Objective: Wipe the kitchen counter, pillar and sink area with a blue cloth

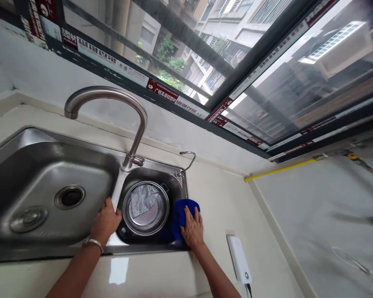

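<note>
Head view, hands: well apart from each other, one on either side of the smaller basin [174,182].
Left hand [105,221]: on the steel divider [119,182] between the two basins, its fingers bent over it; how firmly it grips, I cannot tell. A bracelet [95,244] circles the wrist.
Right hand [192,227]: palm down, fingers extended over the blue cloth [179,213].
Blue cloth: draped over the right rim of the smaller basin, partly hanging inside.
Pot [164,207]: round, metal, inside the smaller basin, holding a perforated piece [151,216] and a crumpled grey cloth [144,198].
Larger basin [46,174]: left of the divider, with a dark drain [70,197] and a round metal fitting [29,219] near its left side.
Faucet [112,92]: mounted at the divider's far end, spout arching left.
Small tap [194,156]: at the smaller basin's far right corner.
Desk [217,194]: right of the sink, carrying a white device [238,258] with a dark cable [249,289].
Yellow pipe [279,169]: far right, along the wall.
</note>
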A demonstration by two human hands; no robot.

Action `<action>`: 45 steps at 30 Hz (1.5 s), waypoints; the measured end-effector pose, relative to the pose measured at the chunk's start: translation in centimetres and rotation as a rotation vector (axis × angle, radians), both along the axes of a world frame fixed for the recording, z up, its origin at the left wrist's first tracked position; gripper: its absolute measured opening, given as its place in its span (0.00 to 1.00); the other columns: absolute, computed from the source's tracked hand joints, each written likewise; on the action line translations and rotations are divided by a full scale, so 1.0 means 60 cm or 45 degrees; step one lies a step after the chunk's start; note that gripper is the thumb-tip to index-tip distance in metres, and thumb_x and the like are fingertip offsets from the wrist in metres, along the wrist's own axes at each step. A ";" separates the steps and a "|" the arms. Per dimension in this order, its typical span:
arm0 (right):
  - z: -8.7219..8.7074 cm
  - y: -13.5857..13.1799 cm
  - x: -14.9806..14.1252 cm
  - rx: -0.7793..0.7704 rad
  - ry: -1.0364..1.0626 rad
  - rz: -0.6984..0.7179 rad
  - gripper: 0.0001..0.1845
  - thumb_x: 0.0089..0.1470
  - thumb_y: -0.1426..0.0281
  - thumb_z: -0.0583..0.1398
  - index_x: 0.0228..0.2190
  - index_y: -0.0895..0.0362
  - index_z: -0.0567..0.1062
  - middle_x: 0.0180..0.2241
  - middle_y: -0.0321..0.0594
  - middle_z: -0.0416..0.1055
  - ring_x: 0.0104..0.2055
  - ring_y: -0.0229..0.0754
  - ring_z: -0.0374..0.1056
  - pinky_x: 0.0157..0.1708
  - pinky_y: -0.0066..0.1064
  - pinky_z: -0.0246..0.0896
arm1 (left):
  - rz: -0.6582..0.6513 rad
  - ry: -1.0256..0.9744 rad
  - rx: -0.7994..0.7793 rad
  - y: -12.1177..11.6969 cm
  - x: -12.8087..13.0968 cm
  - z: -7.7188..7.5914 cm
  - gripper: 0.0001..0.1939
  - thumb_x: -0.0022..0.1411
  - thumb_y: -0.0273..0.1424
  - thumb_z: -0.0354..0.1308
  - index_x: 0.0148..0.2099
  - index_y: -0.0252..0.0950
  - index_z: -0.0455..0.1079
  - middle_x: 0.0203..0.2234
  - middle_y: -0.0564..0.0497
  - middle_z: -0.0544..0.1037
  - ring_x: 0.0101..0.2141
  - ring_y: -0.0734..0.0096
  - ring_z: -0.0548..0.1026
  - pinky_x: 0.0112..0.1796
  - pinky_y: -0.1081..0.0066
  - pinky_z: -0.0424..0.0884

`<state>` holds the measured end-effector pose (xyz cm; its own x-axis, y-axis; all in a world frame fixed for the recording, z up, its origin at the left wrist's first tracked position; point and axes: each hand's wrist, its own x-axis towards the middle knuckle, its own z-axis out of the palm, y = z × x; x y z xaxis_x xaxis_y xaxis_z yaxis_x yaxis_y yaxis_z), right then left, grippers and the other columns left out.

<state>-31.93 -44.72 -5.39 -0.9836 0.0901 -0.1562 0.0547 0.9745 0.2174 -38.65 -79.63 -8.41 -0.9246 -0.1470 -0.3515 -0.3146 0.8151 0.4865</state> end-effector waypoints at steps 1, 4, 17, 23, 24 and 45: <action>-0.001 0.003 -0.019 -0.001 0.012 0.006 0.39 0.56 0.64 0.54 0.67 0.61 0.56 0.70 0.38 0.53 0.74 0.62 0.36 0.70 0.50 0.39 | 0.007 0.009 -0.004 0.000 0.000 -0.001 0.19 0.66 0.34 0.44 0.56 0.31 0.57 0.48 0.31 0.75 0.46 0.46 0.77 0.44 0.55 0.71; 0.000 0.009 -0.077 0.000 0.035 0.029 0.40 0.55 0.63 0.55 0.67 0.60 0.56 0.70 0.39 0.51 0.74 0.63 0.35 0.70 0.50 0.38 | 0.023 0.020 0.005 0.001 0.002 0.000 0.20 0.66 0.33 0.44 0.58 0.31 0.56 0.49 0.31 0.74 0.46 0.47 0.77 0.45 0.55 0.71; -0.005 0.033 -0.263 0.117 0.066 0.080 0.46 0.51 0.59 0.56 0.67 0.64 0.52 0.71 0.45 0.50 0.73 0.61 0.32 0.68 0.48 0.33 | 0.033 -0.058 -0.017 0.005 0.004 0.015 0.22 0.67 0.33 0.45 0.61 0.30 0.54 0.51 0.32 0.73 0.47 0.45 0.76 0.45 0.54 0.71; -0.001 0.054 -0.306 0.127 0.027 0.160 0.46 0.53 0.56 0.56 0.67 0.65 0.53 0.68 0.47 0.56 0.74 0.57 0.31 0.69 0.45 0.30 | 0.030 -0.039 -0.023 0.007 0.004 0.012 0.26 0.66 0.33 0.45 0.63 0.28 0.52 0.54 0.30 0.70 0.50 0.45 0.74 0.47 0.54 0.71; 0.000 0.054 -0.309 0.134 0.029 0.162 0.46 0.53 0.55 0.56 0.66 0.64 0.53 0.68 0.47 0.56 0.74 0.57 0.30 0.69 0.45 0.30 | 0.033 -0.044 -0.027 0.007 0.004 0.014 0.26 0.67 0.33 0.45 0.63 0.28 0.52 0.54 0.30 0.70 0.50 0.45 0.74 0.47 0.54 0.71; 0.036 0.032 -0.097 -0.012 -0.052 0.237 0.40 0.51 0.60 0.59 0.63 0.60 0.63 0.69 0.39 0.57 0.74 0.57 0.34 0.71 0.43 0.39 | 0.007 -0.014 -0.001 -0.001 0.002 0.004 0.18 0.66 0.34 0.43 0.54 0.32 0.58 0.47 0.32 0.75 0.44 0.44 0.77 0.41 0.54 0.71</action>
<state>-37.75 -42.78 -3.23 -0.9759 -0.0948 -0.1964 -0.1356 0.9690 0.2064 -38.56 -79.71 -8.15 -0.9200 -0.1519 -0.3613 -0.3239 0.8137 0.4826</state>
